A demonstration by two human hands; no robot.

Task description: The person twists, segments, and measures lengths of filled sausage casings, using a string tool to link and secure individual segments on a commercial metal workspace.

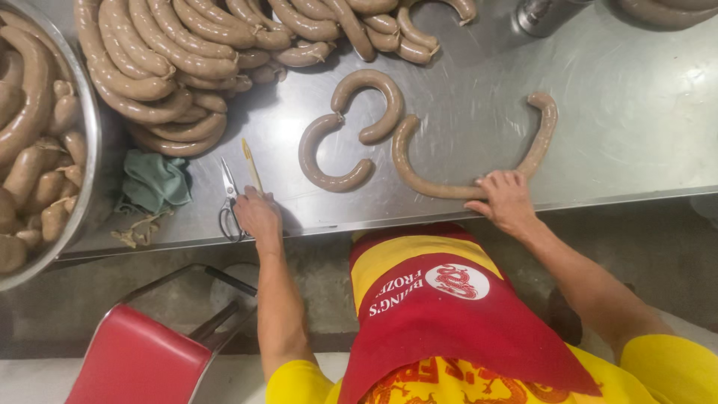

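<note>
Steel table (636, 112) near edge: right hand (507, 200) presses flat on the long sausage (464, 187); left hand (258, 213) closes on scissors (230, 202), ready to cut.

sausage kitchen (steel table (613, 112), sausage heaps (172, 67))

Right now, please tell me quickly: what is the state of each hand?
Left hand: closed on the scissors at the table edge.
Right hand: open, resting on the long curved sausage, not gripping it.

Steel table (613, 127), concrete floor (90, 299), red chair (138, 363)
</note>
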